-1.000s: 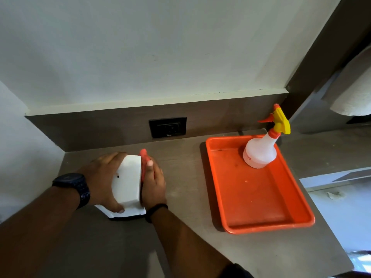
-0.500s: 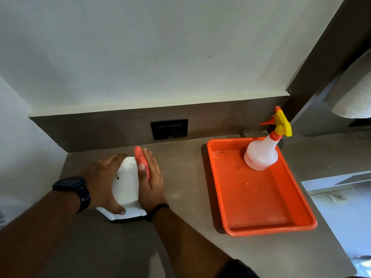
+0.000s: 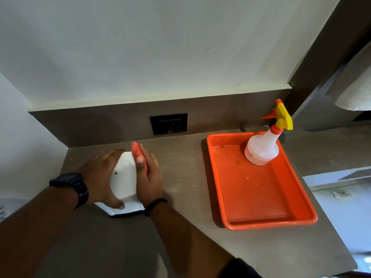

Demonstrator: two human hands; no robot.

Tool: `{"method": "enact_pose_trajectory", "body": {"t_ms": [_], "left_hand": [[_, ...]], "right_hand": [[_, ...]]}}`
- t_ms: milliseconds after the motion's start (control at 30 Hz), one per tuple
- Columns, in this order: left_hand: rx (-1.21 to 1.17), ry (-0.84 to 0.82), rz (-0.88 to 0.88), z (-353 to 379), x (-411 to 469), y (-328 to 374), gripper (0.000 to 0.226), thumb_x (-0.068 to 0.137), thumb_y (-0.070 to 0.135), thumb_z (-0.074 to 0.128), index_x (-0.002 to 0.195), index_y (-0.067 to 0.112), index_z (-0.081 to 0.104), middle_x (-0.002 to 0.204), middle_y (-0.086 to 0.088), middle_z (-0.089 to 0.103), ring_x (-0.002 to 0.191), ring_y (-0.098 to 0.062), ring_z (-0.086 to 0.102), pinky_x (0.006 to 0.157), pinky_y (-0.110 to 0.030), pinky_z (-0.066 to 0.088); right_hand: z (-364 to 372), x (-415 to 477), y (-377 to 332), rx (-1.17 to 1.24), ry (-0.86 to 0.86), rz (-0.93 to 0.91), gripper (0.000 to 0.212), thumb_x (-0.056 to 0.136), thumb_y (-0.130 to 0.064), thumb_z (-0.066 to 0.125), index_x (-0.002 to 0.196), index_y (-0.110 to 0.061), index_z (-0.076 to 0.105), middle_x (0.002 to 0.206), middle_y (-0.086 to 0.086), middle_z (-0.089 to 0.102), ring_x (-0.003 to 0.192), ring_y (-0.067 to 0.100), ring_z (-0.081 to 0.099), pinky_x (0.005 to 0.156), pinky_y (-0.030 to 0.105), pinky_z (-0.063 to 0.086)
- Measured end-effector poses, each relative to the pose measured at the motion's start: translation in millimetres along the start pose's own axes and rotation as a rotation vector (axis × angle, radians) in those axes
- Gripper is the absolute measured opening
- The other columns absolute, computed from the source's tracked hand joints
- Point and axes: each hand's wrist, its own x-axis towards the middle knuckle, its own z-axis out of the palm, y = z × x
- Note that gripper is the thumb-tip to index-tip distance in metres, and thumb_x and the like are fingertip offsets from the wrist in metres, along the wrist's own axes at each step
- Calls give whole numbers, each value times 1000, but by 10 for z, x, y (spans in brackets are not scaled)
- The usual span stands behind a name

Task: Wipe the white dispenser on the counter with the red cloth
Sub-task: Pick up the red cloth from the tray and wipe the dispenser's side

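What moved: the right hand (image 3: 148, 177) has slid the red cloth (image 3: 138, 155) a little toward the back of the white dispenser (image 3: 123, 177) since a second ago. The left hand (image 3: 100, 177) has stayed where it was.
Dispenser: it sits on the worktop (image 3: 180, 197) near the back left corner, close to the wall.
Left hand: it is spread wide and wraps the dispenser's left side. It holds the dispenser so it does not slip.
Right hand: it lies flat against the dispenser's right side and presses the red cloth onto it. Only a bit of cloth peeks out past the fingers (image 3: 140, 159).
Other things: an orange tray (image 3: 261, 197) lies toward the right edge of the worktop, well apart from the dispenser. A spray bottle (image 3: 262, 149) stands upright in the tray's back corner. A black socket (image 3: 168, 123) is on the wall behind.
Step now: I think the wiping is in the middle, on the right side of the dispenser.
Next move: the cloth likely needs to rub over the top, then the front and the left side. For the left side, the left hand will have to shift its hold. The press should be soft, so the dispenser does not tip or slide.
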Motion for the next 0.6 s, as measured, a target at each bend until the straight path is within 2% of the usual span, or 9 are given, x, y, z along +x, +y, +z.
{"method": "enact_pose_trajectory", "body": {"t_ms": [167,233,300,367,433,533,600], "left_hand": [[9,-11,-26,-3,-16,20,146,24,68,83,144,21,12,149,-5,34,129,-27,40,104,-40,42],[10,-2,-32,-1,-18,24,145,23,70,81,142,24,12,147,-2,36,125,-25,43,100,-39,45],[12,1,-38,10,-20,26,143,25,69,82,142,25,12,147,-1,36,125,-24,42,99,-40,45],[2,-1,-43,18,-23,23,144,27,68,84,143,24,11,149,-2,33,129,-24,38,103,-40,43],[-13,2,-35,18,-28,14,144,27,66,84,144,23,13,149,-3,33,129,-25,38,104,-40,42],[-24,5,-29,23,-44,1,145,27,65,84,145,21,12,151,-3,30,134,-26,33,108,-39,37],[-29,2,-45,23,-48,8,146,29,64,86,146,21,9,154,-3,25,138,-26,28,110,-38,34]], "right_hand": [[23,-118,121,125,5,190,31,100,-53,39,129,-62,46,148,-12,51,137,11,45,116,49,38],[31,-303,143,131,17,207,27,96,-60,41,116,-78,39,146,-17,47,138,10,43,116,48,39],[26,-450,144,125,42,183,28,88,-72,41,113,-82,35,139,-29,45,135,5,45,113,46,43],[19,-463,105,121,41,147,33,85,-74,41,117,-80,35,139,-28,47,133,6,48,110,46,46],[10,-323,20,113,25,130,34,85,-71,39,119,-77,38,142,-14,53,131,11,51,108,47,48],[-26,-29,-55,124,-6,136,43,88,-61,43,128,-51,55,137,-11,61,127,8,54,110,45,46],[-34,76,-37,123,-24,174,44,91,-53,46,129,-38,60,135,-9,64,125,10,57,111,46,46]]}}
